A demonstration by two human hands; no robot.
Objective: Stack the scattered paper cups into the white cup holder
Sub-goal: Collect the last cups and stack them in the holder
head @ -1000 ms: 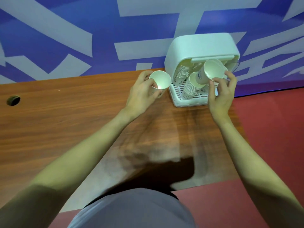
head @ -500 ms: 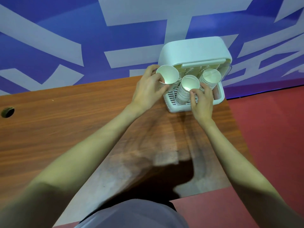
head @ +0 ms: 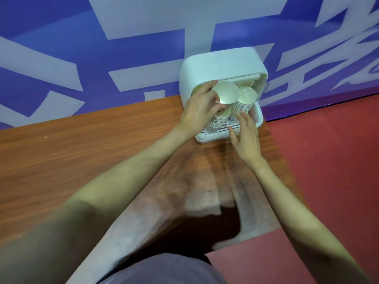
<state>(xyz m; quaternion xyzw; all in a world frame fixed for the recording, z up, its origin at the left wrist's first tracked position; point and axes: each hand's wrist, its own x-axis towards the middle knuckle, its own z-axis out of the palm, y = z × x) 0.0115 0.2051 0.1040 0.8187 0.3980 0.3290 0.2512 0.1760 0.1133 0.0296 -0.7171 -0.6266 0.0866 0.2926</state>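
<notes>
While your left hand (head: 202,107) grips a paper cup (head: 225,92) at the white cup holder (head: 221,64), your right hand (head: 247,134) lies loose, holding nothing.

cup holder (head: 217,64) white | table (head: 82,150) brown woodgrain | floor (head: 328,150) red

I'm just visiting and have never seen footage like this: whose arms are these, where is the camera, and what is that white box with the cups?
There is no machine here. A person wears a camera on the head, so you look down along their two bare arms. On the wooden table, against the blue and white wall, stands the white cup holder, open at the front, with stacks of paper cups inside. The left hand grips a single paper cup, tilted with its mouth toward the camera, above the left stack. The right hand holds nothing; its fingers are spread near the holder's slotted base.
</notes>
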